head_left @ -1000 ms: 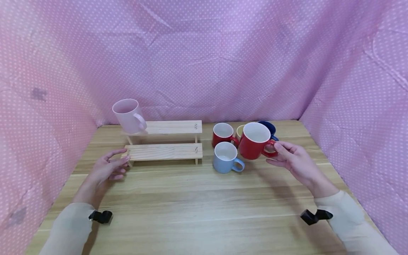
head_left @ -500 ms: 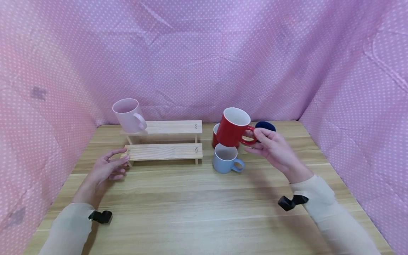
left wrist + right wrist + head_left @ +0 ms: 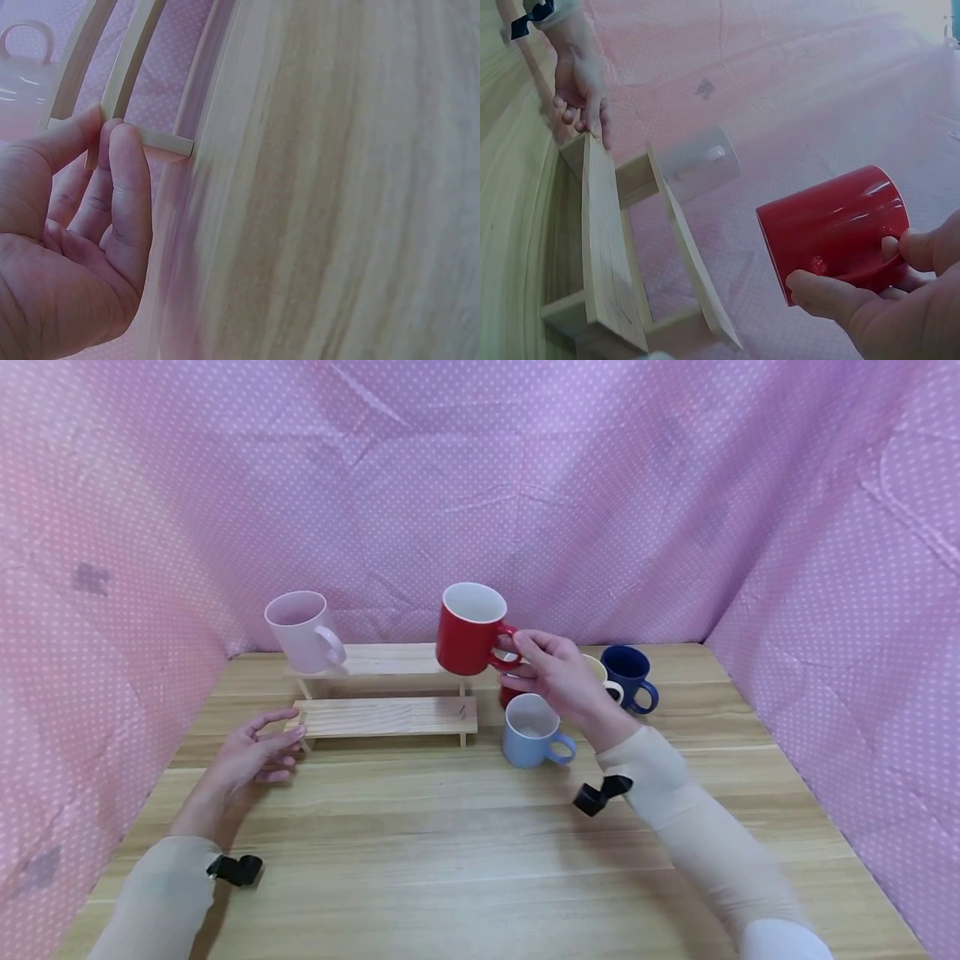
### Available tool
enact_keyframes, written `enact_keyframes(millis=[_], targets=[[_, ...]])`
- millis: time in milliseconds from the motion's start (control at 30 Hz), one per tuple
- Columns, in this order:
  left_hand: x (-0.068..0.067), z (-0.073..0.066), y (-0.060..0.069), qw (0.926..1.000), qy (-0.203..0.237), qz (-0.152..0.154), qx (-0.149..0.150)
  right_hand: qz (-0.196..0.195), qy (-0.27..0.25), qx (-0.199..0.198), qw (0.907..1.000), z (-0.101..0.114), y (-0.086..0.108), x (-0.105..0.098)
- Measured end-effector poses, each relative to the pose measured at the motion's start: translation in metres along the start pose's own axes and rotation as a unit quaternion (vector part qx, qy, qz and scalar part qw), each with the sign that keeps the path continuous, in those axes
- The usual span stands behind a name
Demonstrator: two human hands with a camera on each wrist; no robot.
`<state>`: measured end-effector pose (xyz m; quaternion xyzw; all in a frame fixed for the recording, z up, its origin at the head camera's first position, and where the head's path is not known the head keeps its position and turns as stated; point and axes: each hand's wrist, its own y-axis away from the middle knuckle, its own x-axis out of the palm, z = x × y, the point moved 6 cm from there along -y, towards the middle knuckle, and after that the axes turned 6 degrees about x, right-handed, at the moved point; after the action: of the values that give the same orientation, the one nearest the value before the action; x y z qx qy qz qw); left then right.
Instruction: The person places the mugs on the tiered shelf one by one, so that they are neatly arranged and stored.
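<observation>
The red mug (image 3: 468,642) hangs near the upper shelf (image 3: 386,659), not yet set down; the right hand (image 3: 561,681) pinches its handle (image 3: 504,665), fingers curled. The left hand (image 3: 249,753) pinches the lower shelf (image 3: 382,717). The pink mug (image 3: 300,639) looks placed; four mugs (image 3: 522,749) on the bench (image 3: 442,860) apparently remain.

No text, label, brand, number or sign can be read in any of the views. At the three o'clock end of the lower wooden shelf (image 3: 382,717) sits a small dark mark (image 3: 462,712), too small to tell as lettering or grain, and on the pink dotted curtain (image 3: 480,468), just past nine o'clock, a blurred grey patch (image 3: 92,580) shows.
</observation>
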<state>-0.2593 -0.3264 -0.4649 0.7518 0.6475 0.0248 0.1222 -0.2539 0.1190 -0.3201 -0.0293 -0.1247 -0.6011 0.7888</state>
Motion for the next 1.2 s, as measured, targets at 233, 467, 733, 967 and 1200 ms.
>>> enact_keyframes(millis=[233, 467, 733, 967, 1200], targets=[[0.001, -0.001, -0.001, 1.0000, -0.006, 0.000, 0.000, 0.005, -0.020, -0.001, 0.9998, -0.006, -0.027, 0.031], [0.001, -0.001, 0.000, 1.0000, -0.007, -0.001, -0.004, 0.008, -0.023, 0.009, 0.9997, -0.013, -0.048, 0.055], [0.000, -0.002, -0.001, 0.9999, -0.009, 0.003, -0.005, -0.004, -0.004, 0.030, 0.9995, -0.021, -0.066, 0.071], [-0.001, -0.001, -0.002, 0.9999, -0.009, 0.004, -0.009, -0.016, 0.012, 0.042, 0.9989, -0.028, -0.080, 0.083], [-0.003, 0.001, -0.001, 0.9998, -0.013, 0.005, -0.017, -0.027, 0.031, 0.044, 0.9981, -0.032, -0.089, 0.095]])
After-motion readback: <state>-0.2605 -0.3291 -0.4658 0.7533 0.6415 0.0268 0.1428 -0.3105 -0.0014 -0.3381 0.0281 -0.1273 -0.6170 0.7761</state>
